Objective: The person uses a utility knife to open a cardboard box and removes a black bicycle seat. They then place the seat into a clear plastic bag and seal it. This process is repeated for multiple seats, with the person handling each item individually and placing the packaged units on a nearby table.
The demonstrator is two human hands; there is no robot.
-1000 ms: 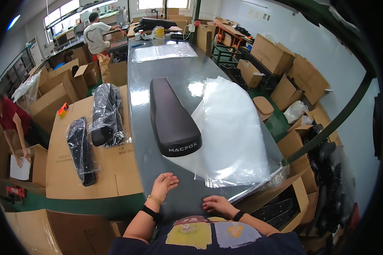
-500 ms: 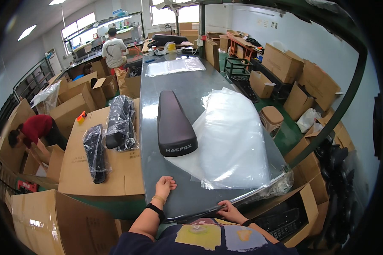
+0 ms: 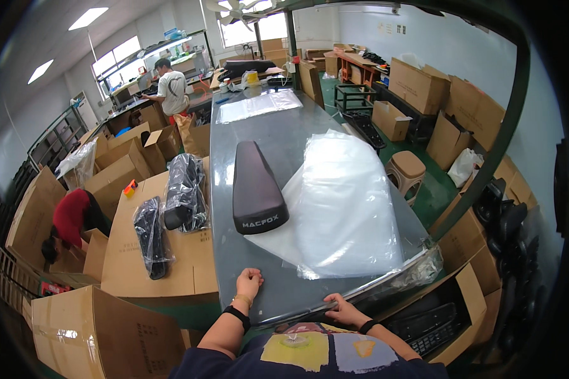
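Observation:
My left hand rests on the grey tabletop near its front left corner, with the fingers curled in and nothing seen in them. Farther right, my right hand lies at the front edge of the table, its thumb and forefinger a little apart and holding nothing visible. Beyond both hands stands a dark brown padded bike seat, long and narrow at the far end, with light lettering on its near end. Right of the seat, a stack of clear plastic bags is spread out; its left corner reaches the seat's near end.
Two plastic-wrapped black seats lie on a large carton at left. An open box of black parts stands at lower right, beside a green metal post. Two people work among cartons. A stool stands at right.
The view has shifted slightly. My hands stay at about the same places on the table. The standing person has turned leftward, and the person in red bends lower over a box.

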